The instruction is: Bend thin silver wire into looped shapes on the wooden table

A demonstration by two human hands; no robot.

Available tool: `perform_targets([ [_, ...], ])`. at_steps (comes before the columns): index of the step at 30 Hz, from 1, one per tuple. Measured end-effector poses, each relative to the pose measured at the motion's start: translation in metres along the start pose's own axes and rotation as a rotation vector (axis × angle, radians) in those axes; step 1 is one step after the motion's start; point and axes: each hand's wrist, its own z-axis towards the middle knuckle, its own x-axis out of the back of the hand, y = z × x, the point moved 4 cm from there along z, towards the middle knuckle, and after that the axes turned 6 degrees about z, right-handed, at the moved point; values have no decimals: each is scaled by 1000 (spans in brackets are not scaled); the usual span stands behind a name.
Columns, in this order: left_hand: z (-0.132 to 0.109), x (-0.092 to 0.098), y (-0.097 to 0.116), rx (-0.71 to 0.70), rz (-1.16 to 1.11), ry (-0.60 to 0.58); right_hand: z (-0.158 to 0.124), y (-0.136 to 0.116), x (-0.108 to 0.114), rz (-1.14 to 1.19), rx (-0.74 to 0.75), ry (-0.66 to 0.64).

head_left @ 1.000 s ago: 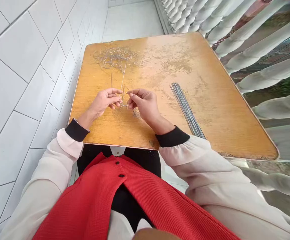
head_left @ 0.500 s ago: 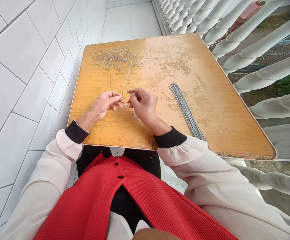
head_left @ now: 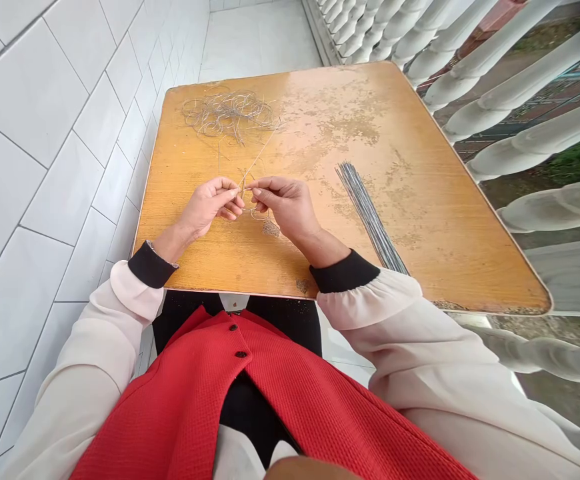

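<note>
Between finger and thumb my left hand [head_left: 216, 203] pinches a thin pale wire [head_left: 259, 156], whose straight end slants up and to the right above the table. My right hand [head_left: 285, 203] is closed in a pinch near the same spot, on the wire's thin curved part. A small wire loop [head_left: 259, 214] hangs below the fingertips of my right hand. The two hands are close together, almost touching. How the wire passes through the fingers is too fine to make out.
Loose curled wires [head_left: 230, 115] lie tangled at the table's far left. A bundle of straight grey wires [head_left: 373, 217] lies right of my right hand. The worn wooden table [head_left: 450, 233] stands between a white tiled wall [head_left: 55, 160] and a white balustrade [head_left: 490, 117].
The wire's straight end has swung to the right and leans lower. My right hand has turned slightly, with its fingertips nearer my left hand, which has barely moved.
</note>
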Motion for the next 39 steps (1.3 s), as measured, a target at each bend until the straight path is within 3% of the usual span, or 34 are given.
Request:
perform_targets([
  [5,0,-1,-1,-10,31,-12,3,1,0,-138,12,-73],
  [14,-2,-2,-1,7,89,-26,-1,-11,0,-461,203,-66],
  [20,-1,-2,-1,-4,148,-26,-2,-16,-2,-569,251,-50],
  [24,-2,-2,-1,6,175,-29,-2,-10,-3,-495,244,-15],
  [31,0,3,2,-49,134,104,1,-1,1,-105,21,10],
  [39,2,3,0,-9,211,154,-5,-11,0,-111,54,22],
])
